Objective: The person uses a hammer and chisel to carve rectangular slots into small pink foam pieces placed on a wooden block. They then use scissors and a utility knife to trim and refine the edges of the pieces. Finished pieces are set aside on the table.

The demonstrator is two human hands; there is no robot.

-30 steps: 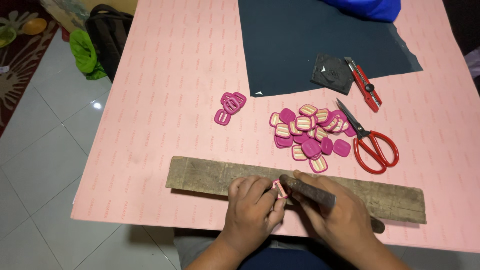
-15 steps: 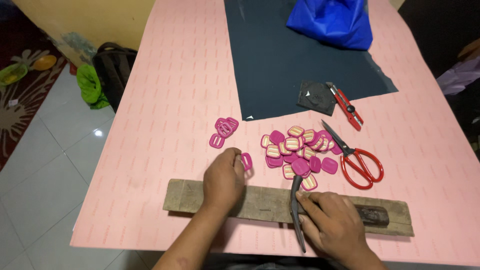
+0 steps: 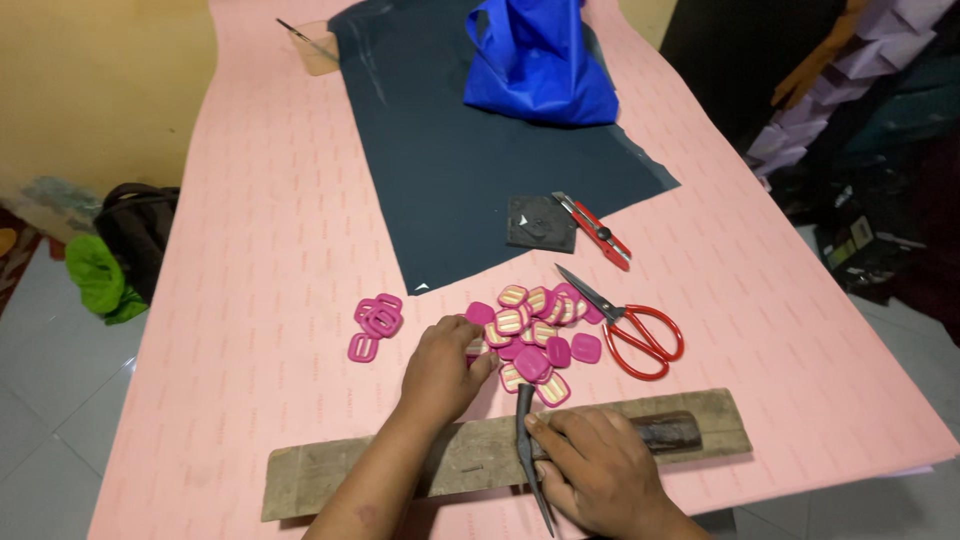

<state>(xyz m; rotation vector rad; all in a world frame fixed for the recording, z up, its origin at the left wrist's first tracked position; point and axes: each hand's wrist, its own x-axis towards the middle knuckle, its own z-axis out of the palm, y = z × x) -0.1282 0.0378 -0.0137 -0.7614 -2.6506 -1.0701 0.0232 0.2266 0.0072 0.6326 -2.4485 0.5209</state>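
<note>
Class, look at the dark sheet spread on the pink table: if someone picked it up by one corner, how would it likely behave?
The dark sheet looks thin and lies flat, so it would probably droop. Its faint sheen suggests a smooth, somewhat slippery surface. The blue bag resting on it might slide.

place: likely a home craft workshop | signs: pink-covered tabletop (image 3: 250,250), red scissors (image 3: 630,325), pile of pink buckles (image 3: 535,330), wooden board (image 3: 480,455), dark sheet material (image 3: 470,150) | surroundings: tiled floor (image 3: 50,400), yellow wall (image 3: 90,90)
</note>
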